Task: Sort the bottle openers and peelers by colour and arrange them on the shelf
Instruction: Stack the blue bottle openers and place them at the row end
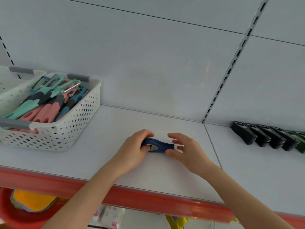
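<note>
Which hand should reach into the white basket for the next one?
Left, probably. The white basket sits at the left of the shelf, nearer the left hand. That hand grips the blue bottle openers though, so the right hand, touching their other end, should steady them first.

both forearms reach forward. left hand (137, 149) curls round the openers (162, 145); right hand (186, 149) loose, fingers spread, thumb at their end.

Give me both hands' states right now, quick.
Left hand: grips one end of the stack of dark blue bottle openers.
Right hand: open, thumb touching the stack's other end.
</note>
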### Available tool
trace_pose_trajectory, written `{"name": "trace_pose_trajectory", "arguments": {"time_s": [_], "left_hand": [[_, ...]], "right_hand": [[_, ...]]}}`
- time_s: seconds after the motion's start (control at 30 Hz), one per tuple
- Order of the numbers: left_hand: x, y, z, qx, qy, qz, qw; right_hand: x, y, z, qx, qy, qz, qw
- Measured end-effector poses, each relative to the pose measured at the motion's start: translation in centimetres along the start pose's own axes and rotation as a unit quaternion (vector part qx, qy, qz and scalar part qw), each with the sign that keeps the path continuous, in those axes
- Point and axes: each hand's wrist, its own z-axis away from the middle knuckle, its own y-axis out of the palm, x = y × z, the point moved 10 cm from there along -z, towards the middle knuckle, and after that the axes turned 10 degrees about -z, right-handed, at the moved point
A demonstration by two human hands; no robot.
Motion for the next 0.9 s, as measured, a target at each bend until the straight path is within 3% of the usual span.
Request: {"name": "trace_pose_trajectory", "arguments": {"time_s": [0.37,0.5,0.73,0.9], "left_hand": [[-0.4,0.5,-0.2,-0.024,-0.053,-0.021,0.998],[0.2,0.3,0.1,-0.011,-0.056,-0.051,0.997],[0.0,-1.1,0.8,-0.075,-0.036,-0.094,0.992],[0.3,0.3,0.7,-0.050,-0.035,-0.136,0.989]], "right_hand": [[0.1,-1.2,0.0,-0.081,-0.013,-0.029,0.996],[-0.2,-0.9,0.0,-0.059,0.001,-0.029,0.998],[-0.1,-1.3,0.1,-0.076,0.003,-0.045,0.996],[-0.1,-1.3,0.1,-0.070,0.008,-0.041,0.997]]}}
